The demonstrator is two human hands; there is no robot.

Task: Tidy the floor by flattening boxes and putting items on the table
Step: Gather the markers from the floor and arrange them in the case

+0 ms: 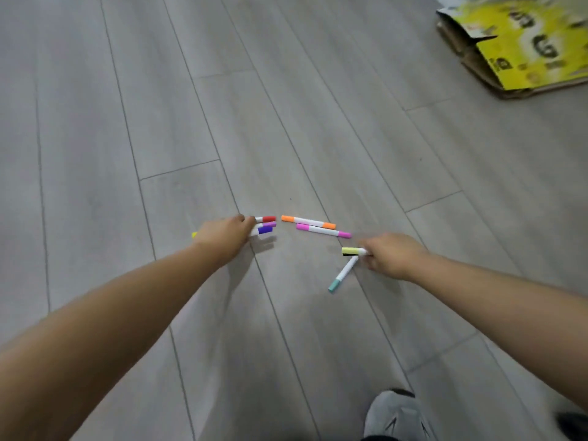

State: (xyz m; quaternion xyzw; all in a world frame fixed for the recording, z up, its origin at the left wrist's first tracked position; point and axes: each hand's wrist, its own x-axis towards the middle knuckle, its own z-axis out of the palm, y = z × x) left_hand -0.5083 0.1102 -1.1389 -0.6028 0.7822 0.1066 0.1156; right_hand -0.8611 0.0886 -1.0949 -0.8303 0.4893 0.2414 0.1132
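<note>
We stretch both arms down over the grey plank floor (pixel 127 128). Our left hand (pixel 226 233) has its fingers curled round a bunch of markers (pixel 265 230). A red cap (pixel 269 219), a magenta one and a purple one stick out on its 3 o'clock side, and a yellow tip (pixel 194 234) shows at 9 o'clock, by the wrist.

Our right hand (pixel 391 254) is also curled closed, gripping a yellow marker (pixel 353 250) whose cap points to 9 o'clock, with a dark cap (pixel 348 255) just beneath it. A teal marker (pixel 343 274) slants from the fingertips toward 7 o'clock. We cannot tell whether the hand holds it or it lies on the floor.

Between our hands, two markers lie loose on the floor, side by side and close together. The orange marker (pixel 308 222) is on the 12 o'clock side and the pink marker (pixel 323 230) on the 6 o'clock side. The orange one's end is just beside the red cap, not touching. The pink one's far end stops near the right hand, at its 10 o'clock.

A yellow printed cardboard box (pixel 525 49) lies on the floor at 1 o'clock, well apart from both hands. A grey shoe (pixel 397 415) shows at 5 o'clock by the frame's edge.
</note>
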